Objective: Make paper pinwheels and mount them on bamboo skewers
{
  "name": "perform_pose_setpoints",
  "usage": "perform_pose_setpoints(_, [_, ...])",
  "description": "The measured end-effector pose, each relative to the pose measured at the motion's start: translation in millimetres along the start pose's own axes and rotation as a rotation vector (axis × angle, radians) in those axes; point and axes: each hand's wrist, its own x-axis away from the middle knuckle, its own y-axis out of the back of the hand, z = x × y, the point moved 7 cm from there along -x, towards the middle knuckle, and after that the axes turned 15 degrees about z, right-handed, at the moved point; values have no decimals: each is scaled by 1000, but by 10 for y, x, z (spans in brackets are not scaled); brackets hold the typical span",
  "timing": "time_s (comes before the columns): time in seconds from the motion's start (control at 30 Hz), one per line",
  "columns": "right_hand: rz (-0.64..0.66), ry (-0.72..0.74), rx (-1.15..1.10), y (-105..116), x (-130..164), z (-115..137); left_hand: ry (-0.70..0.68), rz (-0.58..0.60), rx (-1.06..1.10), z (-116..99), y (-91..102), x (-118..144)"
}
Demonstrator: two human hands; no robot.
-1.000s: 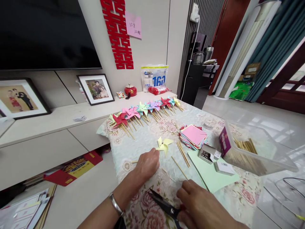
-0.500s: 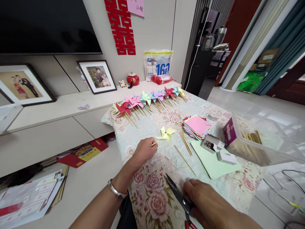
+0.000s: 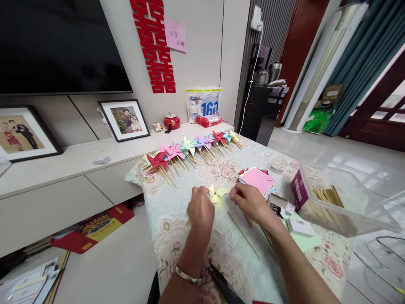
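Your right hand (image 3: 249, 202) has left the scissors (image 3: 225, 288) — both hands now pinch the yellow pinwheel (image 3: 217, 195), left hand (image 3: 200, 207) closed on its stick; assembly resumes.

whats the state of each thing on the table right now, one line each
left hand: closed, at the yellow pinwheel's left edge
right hand: fingers curled, just right of it
yellow pinwheel: folded, between the hands
pinwheel row: finished, on sticks, lying flat
paper stack: squares piled, pink on top
clear box: open, sticks inside
small box: open
scissors: lying near the table edge, unheld
loose stick: lying flat
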Motion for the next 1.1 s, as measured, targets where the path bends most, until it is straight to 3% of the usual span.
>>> perform_pose_setpoints(0.17, [-90,-51,-39,-271,-203,-212,-102,-45,-25,22,-120,69])
perform_pose_setpoints(0.33, [-93,-90,8,-452,-283,-287,-89,-28,-39,43,-128,34])
perform_pose_setpoints(0.53, [-126,-83,5,-455,-320,-324,-55,-36,37,106,-60,10])
perform_pose_setpoints(0.7, [-273,-53,-51,-304,-204,-358,-92,-166,335,195,100,92])
perform_pose_setpoints(0.77, [-364,-24,-92,-218,-148,-373,-132,-138,524,207,97,114])
perform_pose_setpoints(0.93, [-535,37,-205,-65,-34,-405,-250,65,890,93,-104,137])
perform_pose_setpoints(1.1, [-536,147,-334,-57,28,-301,-302,192,1044,-31,-263,134])
